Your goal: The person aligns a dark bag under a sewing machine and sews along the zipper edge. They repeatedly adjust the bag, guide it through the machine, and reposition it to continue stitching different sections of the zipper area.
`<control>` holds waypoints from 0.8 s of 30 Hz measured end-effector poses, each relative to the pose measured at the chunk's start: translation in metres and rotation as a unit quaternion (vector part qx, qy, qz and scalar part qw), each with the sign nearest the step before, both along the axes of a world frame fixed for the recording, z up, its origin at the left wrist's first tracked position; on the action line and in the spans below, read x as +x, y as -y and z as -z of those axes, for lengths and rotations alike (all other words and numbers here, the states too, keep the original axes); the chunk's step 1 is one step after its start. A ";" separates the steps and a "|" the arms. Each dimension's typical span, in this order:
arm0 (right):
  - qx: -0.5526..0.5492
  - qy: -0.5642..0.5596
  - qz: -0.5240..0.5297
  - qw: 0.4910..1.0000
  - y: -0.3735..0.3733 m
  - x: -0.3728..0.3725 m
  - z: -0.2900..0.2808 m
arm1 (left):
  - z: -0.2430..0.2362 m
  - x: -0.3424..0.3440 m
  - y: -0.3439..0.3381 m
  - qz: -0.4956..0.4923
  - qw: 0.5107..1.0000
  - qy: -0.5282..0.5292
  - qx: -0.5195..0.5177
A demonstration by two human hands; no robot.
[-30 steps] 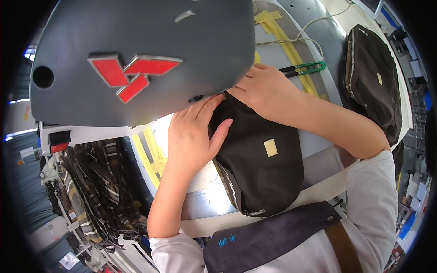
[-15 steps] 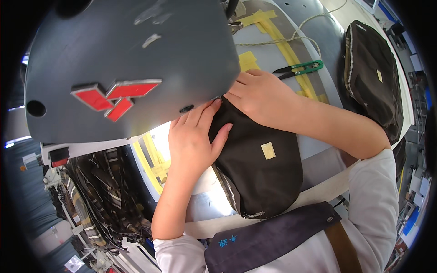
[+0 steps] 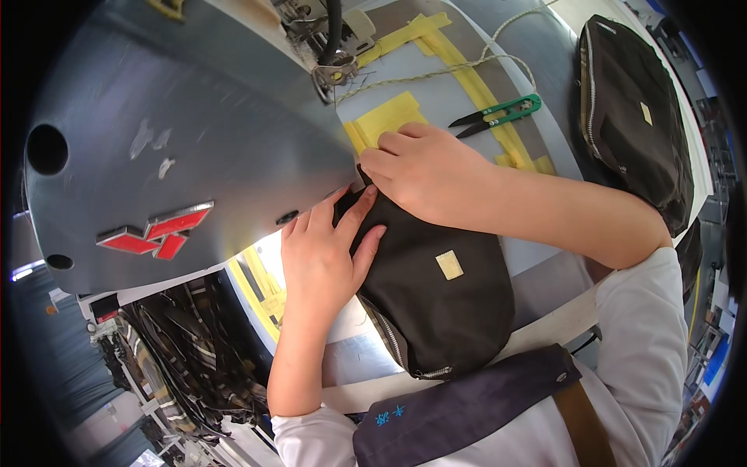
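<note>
A black fabric pouch piece [image 3: 459, 311] with a metal zipper along its lower left edge and a small pale yellow tag lies under my hands. My left hand [image 3: 319, 253] rests on its upper left part, fingers stretched out and thumb apart, some fingertips close under the machine head. With fingers curled in, my right hand [image 3: 424, 171] pinches the pouch's narrow upper end. The exact fold between its fingertips is hidden. The grey sewing machine head [image 3: 210, 132], bearing a red emblem, overhangs the work from the upper left.
Green-handled thread snips [image 3: 510, 113] lie on the taped work surface beside a pale cord [image 3: 436, 74]. A second black zippered pouch [image 3: 642, 117] sits at the far right. Yellow tape [image 3: 389, 117] marks the bed. Dark plaid fabric [image 3: 191, 335] hangs in a pile at left.
The machine head has shifted left and down in view, uncovering the needle area and my right fingertips. Both hands remain at the pouch's upper end.
</note>
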State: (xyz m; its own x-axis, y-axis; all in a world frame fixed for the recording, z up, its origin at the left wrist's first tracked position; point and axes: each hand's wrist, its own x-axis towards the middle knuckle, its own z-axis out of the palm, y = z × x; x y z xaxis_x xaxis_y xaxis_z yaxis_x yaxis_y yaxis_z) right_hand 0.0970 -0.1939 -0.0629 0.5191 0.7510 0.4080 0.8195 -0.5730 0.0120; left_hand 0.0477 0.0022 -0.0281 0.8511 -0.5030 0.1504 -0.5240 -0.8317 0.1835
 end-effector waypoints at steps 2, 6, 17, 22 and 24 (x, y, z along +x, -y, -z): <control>-0.003 0.010 0.004 1.000 0.000 -0.001 0.001 | 0.003 0.002 -0.001 0.019 0.999 0.035 0.002; -0.011 0.017 0.006 1.000 0.001 -0.001 0.001 | 0.005 0.004 -0.003 0.000 0.998 0.010 -0.062; 0.009 0.049 0.005 0.999 -0.001 0.001 0.001 | 0.006 0.000 -0.004 -0.011 0.999 0.014 -0.050; 0.010 0.046 -0.003 0.999 -0.001 0.001 -0.006 | 0.007 0.001 -0.009 -0.004 0.999 0.018 -0.048; 0.013 0.057 -0.003 0.998 -0.001 0.002 -0.006 | 0.007 0.002 -0.009 -0.001 0.998 0.021 -0.053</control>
